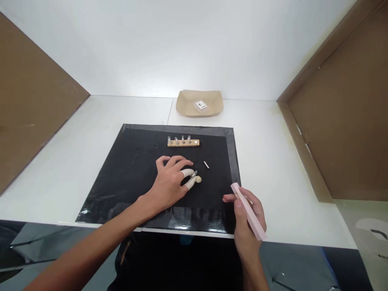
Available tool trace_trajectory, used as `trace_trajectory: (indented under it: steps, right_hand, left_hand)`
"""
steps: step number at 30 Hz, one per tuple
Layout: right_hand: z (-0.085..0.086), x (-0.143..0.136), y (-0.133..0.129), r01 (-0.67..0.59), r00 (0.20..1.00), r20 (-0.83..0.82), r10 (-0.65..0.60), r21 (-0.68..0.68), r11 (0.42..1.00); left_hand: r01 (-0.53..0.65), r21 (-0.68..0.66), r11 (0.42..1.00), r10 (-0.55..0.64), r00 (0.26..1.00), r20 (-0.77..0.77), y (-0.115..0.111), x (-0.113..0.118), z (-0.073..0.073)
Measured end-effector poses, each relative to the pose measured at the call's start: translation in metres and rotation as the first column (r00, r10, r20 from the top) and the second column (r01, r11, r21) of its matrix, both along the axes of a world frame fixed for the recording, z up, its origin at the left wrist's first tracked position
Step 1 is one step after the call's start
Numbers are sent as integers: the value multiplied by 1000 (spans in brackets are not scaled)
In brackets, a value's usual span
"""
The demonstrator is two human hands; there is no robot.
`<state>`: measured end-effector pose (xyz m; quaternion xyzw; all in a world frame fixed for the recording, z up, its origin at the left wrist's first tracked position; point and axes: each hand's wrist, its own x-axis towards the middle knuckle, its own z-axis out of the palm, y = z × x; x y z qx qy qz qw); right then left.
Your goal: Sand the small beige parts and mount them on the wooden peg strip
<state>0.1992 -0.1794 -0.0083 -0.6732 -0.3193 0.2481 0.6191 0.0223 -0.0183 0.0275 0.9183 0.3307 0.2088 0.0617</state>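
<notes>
My left hand (pixel 171 178) rests low over the black mat (pixel 127 178), with white covers on its thumb and index finger. Those two fingers pinch a small shiny piece that looks like a clear nail tip (pixel 194 173). Touching the thumb tip is a small cream-coloured rounded lump (pixel 198 179). My right hand (pixel 248 218) is wrapped round a long pink nail buffer block (pixel 249 212), held slanted above the mat's right front corner. Farther back on the mat, a narrow wooden strip (pixel 191 143) carries several upright clear nail tips (pixel 177 140).
A small white stick (pixel 206 165) lies on the mat, right of my left hand. Behind the mat, a brown paper tray (pixel 182 106) holds a small clear packet with a label (pixel 201 106). Brown panels (pixel 342 101) flank the white table (pixel 263 149) on both sides.
</notes>
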Motion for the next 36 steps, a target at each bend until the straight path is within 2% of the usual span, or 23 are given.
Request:
trace_trajectory:
  steps: [3, 6, 14, 21, 30, 36]
  right_hand:
    - [0, 0, -1, -6, 1000, 20, 6, -5, 1000]
    - [0, 1, -1, -7, 999, 34, 8, -25, 1000]
    - [-1, -1, -1, -4, 999, 54, 6, -39, 999]
    - [-2, -2, 0, -28, 997, 76, 30, -28, 999]
    - [-3, -1, 0, -53, 995, 86, 56, -46, 998]
    - [-1, -2, 1, -64, 996, 58, 68, -68, 996]
  left_hand:
    - [-105, -14, 994, 105, 994, 27, -3, -8, -13]
    - [-128, -28, 991, 128, 992, 7, -4, -13, -18]
    - [-56, -188, 981, 34, 992, -123, -3, -27, -14]
    - [-34, -279, 960, 8, 996, -93, 6, -29, -21]
    - [113, -316, 942, -150, 984, -93, 21, -28, -21]
    - [111, -348, 931, -133, 990, -41, 23, -25, -21]
